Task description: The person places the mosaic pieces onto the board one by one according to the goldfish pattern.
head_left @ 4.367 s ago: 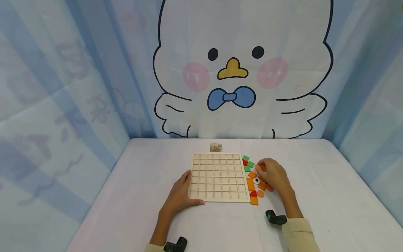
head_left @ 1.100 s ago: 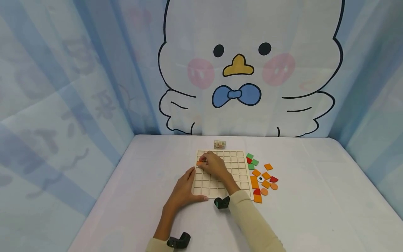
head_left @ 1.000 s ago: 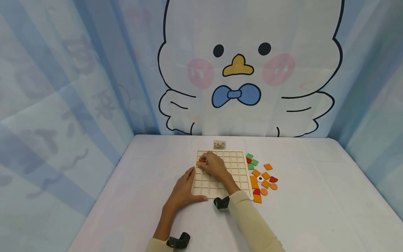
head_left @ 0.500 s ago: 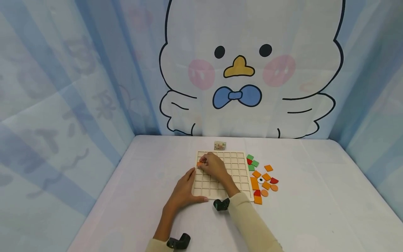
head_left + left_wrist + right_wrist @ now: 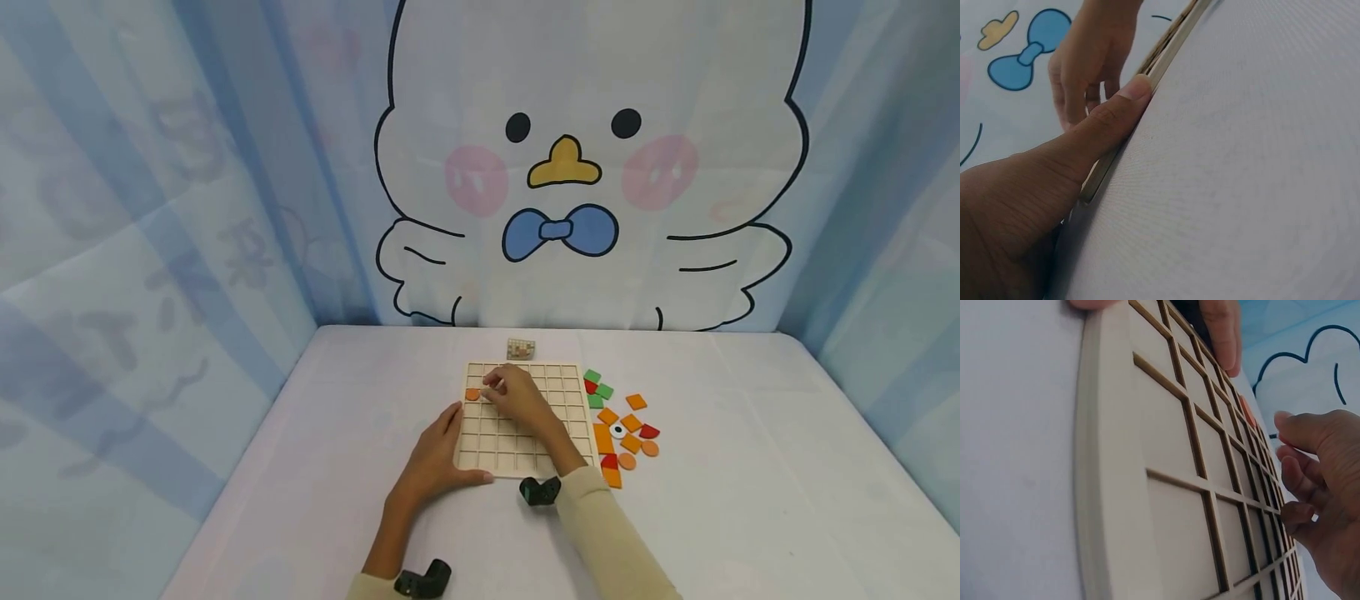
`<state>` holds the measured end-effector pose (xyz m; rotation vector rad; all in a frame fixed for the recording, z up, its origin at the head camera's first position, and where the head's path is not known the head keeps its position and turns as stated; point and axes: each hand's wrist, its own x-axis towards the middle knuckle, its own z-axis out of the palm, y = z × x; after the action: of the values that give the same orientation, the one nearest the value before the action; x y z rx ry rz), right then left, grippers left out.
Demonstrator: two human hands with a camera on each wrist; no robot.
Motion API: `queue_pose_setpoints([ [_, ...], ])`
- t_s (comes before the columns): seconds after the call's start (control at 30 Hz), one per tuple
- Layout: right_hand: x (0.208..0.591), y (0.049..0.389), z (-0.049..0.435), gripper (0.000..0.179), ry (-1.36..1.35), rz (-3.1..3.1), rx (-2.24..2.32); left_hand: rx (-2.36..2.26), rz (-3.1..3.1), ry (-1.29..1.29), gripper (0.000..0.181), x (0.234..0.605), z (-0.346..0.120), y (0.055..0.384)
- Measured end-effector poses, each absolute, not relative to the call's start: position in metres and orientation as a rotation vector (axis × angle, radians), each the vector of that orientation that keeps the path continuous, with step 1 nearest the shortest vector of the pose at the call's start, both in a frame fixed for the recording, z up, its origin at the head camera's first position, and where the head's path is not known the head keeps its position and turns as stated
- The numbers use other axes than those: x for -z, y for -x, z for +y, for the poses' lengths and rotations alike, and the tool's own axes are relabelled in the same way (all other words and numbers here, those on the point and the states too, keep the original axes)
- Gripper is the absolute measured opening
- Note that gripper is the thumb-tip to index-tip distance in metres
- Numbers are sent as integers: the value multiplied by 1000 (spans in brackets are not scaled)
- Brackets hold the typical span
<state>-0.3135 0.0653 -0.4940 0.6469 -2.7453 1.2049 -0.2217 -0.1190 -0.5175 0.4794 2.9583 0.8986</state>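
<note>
A pale wooden grid board lies flat on the table, its cells framed by thin strips. My left hand holds its near left corner, thumb along the front edge and fingers at the left side. In the left wrist view the left thumb presses on the board's rim. An orange round piece sits in a cell of the leftmost column, toward the back. Just right of that piece hovers my right hand, its fingers loosely bent with nothing between them. The right wrist view shows the right fingertips apart from the orange piece.
Loose pieces lie right of the board: green squares, orange squares, orange discs, red rounded pieces and a white eye piece. A small patterned card lies behind the board. A printed curtain hangs behind the table.
My right hand went from the loose pieces to the board's left column with an orange piece, then let it go and drew slightly right. My left hand stays at the corner.
</note>
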Motion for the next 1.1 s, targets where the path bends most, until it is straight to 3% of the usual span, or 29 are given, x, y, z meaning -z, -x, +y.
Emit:
queue_pose_setpoints([
  [0.53,469,307,141,19,-676,-2582,-1114,-950,2955,-438,125,518,-117,221],
  [1.1,472,283,229,17,-340,-2880,-1120,-965,2955,-430,127,521,-119,221],
])
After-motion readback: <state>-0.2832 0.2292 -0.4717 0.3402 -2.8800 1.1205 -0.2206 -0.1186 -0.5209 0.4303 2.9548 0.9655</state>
